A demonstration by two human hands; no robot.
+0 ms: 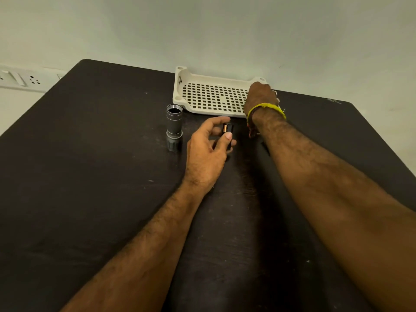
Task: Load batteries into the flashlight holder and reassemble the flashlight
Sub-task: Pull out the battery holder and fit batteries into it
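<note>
While the left hand [206,149] clamps its fingers on the battery holder [227,134], the right hand [261,97] reaches into the tray [211,97], its fingers hidden; the flashlight body [174,127] stands upright nearby.

Flashlight body [174,127]: grey matt metal. Tray [211,97]: cream perforated plastic. Table [90,176]: dark, matt, scuffed.

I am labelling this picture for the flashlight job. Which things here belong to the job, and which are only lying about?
Part of the job:
- flashlight body, standing open on the table
- battery holder in the left hand
- tray, where the right hand reaches; what it takes is hidden

Only lying about:
- wall sockets
- yellow wristband
</note>
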